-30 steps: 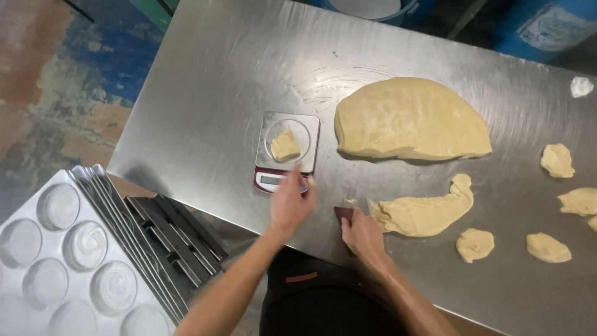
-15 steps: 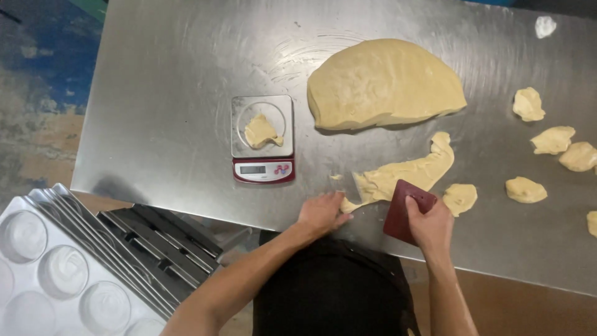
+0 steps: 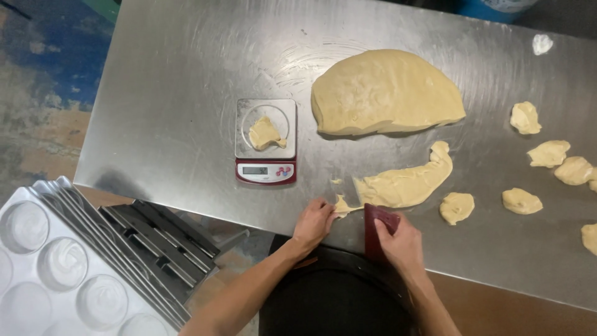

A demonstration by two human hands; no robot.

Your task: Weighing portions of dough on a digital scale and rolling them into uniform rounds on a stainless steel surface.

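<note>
one small dough tip [image 3: 341, 205] lies at the near end of the dough strip [image 3: 404, 183] on the steel surface [image 3: 174, 93], pinched by the left hand [image 3: 314, 221]. right hand [image 3: 398, 239] is closed around a dark red scraper [image 3: 376, 224]. sticky dough could stretch instead of parting cleanly.

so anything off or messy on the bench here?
Little stands out. A small dough scrap lies loose beside the dough strip, and a white smear sits at the table's far right corner. The scale sits square, its dough piece centred.
</note>
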